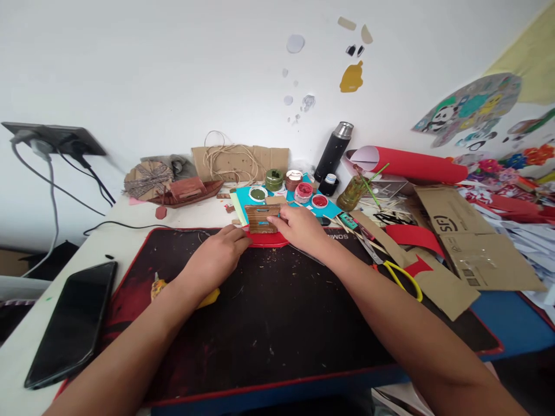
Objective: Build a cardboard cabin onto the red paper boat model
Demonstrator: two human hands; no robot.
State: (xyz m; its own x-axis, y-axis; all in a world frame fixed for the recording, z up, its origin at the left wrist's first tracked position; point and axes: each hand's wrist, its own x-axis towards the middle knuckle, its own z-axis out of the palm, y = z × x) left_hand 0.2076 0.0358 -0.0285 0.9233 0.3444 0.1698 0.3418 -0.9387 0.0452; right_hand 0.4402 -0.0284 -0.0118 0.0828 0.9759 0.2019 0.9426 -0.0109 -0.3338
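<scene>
A small brown cardboard panel with slots stands upright on a red base at the back edge of the dark mat. My right hand pinches the panel's right edge between thumb and fingers. At the left end of the red base rests my left hand, its fingers curled together; whatever lies between them is hidden. Behind the panel is a blue sheet with open paint jars. A yellow object lies partly under my left forearm.
A black phone lies at the left. Yellow-handled scissors, a paintbrush jar and cardboard pieces are on the right. A black thermos and a brown model boat stand near the wall.
</scene>
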